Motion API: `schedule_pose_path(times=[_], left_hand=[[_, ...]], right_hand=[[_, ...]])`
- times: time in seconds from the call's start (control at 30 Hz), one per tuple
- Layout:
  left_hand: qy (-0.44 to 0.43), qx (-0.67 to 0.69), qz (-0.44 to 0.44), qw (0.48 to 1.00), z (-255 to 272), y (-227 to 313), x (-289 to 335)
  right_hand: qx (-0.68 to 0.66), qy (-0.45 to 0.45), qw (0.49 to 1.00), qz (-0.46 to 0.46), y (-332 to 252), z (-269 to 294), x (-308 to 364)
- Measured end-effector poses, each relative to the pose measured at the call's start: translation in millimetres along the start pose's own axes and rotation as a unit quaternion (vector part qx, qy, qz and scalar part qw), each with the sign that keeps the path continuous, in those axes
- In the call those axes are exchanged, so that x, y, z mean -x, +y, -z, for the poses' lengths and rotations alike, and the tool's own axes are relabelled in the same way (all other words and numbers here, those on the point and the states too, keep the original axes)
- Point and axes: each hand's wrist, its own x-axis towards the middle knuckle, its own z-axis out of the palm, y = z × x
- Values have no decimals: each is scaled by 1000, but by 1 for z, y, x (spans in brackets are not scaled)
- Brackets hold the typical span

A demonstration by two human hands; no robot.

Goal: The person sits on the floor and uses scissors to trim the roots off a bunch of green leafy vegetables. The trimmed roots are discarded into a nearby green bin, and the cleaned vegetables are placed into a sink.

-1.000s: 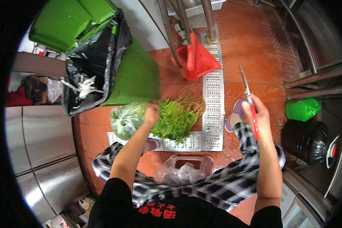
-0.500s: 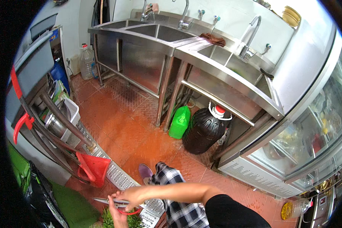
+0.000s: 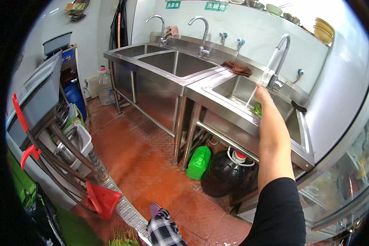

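My right arm reaches out over the steel sink (image 3: 238, 117) on the right. My right hand (image 3: 262, 94) is above its basin, beside a thin stream of water from the tall curved tap (image 3: 283, 55). Green leaves (image 3: 256, 110) lie in the basin just below the hand. Its fingers are too small and turned away to show whether they hold anything. My left hand is out of view. At the bottom edge sits a bunch of cut green stalks (image 3: 125, 238), partly cut off by the frame.
A brown cloth (image 3: 237, 68) lies on the rim between the sinks. Under the sink stand a green jug (image 3: 199, 162) and a large dark bottle (image 3: 223, 174). A red dustpan (image 3: 104, 200) is beside the metal floor grate (image 3: 131, 213). A glass-fronted fridge (image 3: 344, 176) stands at right.
Both hands were low over the greens with red-handled scissors. My right arm has swung up to the right sink, where leaves now show. The left hand and scissors have left the view.
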Motion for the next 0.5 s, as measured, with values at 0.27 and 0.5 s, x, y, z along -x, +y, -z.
schedule_pose_path(times=[0.27,0.5], left_hand=[[-33,-71,26,997,4,20,0],[-27,-24,11,999,45,-1,-25]], right_hand=[[-4,-19,999,-36,-26,-4,3],[-30,-34,995,-93,-10,-20,-19]])
